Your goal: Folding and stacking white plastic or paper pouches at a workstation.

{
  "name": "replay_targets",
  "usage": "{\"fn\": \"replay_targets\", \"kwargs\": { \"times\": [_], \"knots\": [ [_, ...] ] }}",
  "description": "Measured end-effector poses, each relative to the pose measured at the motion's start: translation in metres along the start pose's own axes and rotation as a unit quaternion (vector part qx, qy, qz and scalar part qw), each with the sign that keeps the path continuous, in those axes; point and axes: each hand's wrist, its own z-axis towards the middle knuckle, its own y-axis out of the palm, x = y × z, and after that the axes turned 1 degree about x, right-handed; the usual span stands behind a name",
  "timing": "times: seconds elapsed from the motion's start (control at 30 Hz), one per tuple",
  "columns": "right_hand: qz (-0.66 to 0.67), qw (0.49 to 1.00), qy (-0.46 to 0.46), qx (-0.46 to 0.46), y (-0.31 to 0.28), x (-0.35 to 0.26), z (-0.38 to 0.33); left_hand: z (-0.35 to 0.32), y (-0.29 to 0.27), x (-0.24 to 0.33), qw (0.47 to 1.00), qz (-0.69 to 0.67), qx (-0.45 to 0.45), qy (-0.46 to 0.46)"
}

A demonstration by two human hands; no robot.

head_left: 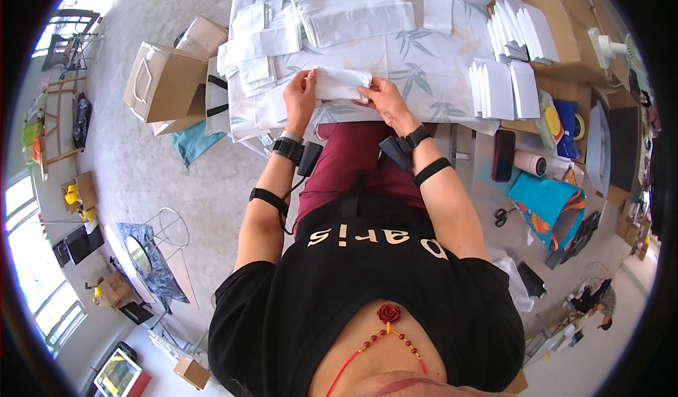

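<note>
Fingers, L hand (300, 93): curled, pinching the left end of a white folded paper piece (341, 84). Fingers, R hand (385, 99): curled, pinching the right end, thumb on top. Both hands closed on the same piece.

Location: piece held at the near edge of the table (424, 65), just above the leaf-print cloth, approx. centred in front of the person, above the maroon lap.

Orientation: long axis runs left-right across the view, parallel to the table's near edge. Ends sit in the hands; mid-section exposed between them. Broad face up, slightly bowed. Which end is the open one: cannot tell.

Progress (judgement): well under way, not near the end.
- Done, prob.: flat white stacks (353, 8) at the far side and upright fanned white batches (505, 86) at the right look like finished units.
- In hand: one piece, mid-fold or mid-flatten.
- Left, prob.: loose white pieces heaped at the left (251, 51) look unsorted.

Surroundings: brown paper bags (166, 79) on the floor at left; scissors (503, 215) on the floor at right.
</note>
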Motion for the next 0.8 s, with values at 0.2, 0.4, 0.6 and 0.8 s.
{"fn": "replay_targets", "kwargs": {
  "times": [0.2,0.4,0.6,0.8],
  "knots": [
    [-0.047,0.997,-0.036,0.056,0.004,0.006,0.011,0.004,-0.05,-0.013,0.97,0.196,-0.059,0.13],
    [-0.145,0.982,-0.066,0.1,-0.006,0.022,0.019,-0.01,-0.063,-0.015,0.923,0.321,-0.134,0.167],
    [-0.274,0.924,-0.196,0.182,-0.01,0.048,0.026,-0.015,-0.056,-0.003,0.931,0.289,-0.137,0.179],
    [-0.406,0.868,-0.198,0.207,0.01,0.031,-0.003,-0.018,-0.055,-0.011,0.935,0.254,-0.138,0.203]
  ]
}}
